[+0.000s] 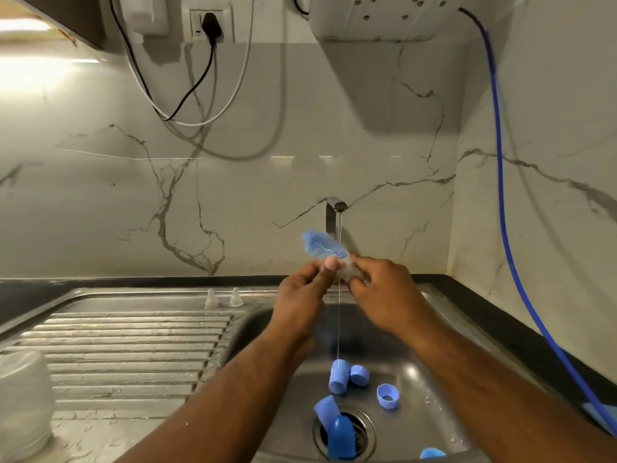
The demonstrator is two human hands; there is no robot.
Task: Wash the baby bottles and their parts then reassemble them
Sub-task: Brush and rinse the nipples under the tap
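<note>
Left grip (pixel 300 295) and right grip (pixel 384 292) both pinch a clear teat (pixel 350 270) over the blue brush (pixel 323 245). It looks soft and slippery, so I'd hold its thicker base.

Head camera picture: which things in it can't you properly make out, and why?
All in the head view:
Brush: handle hidden behind the left hand and right hand; which grips it is unclear.
Clear part between them: blurred, mostly covered by both hands.
Bottle: blurred, cut off by the left edge.
Blue piece: cut off by the bottom edge.
</note>
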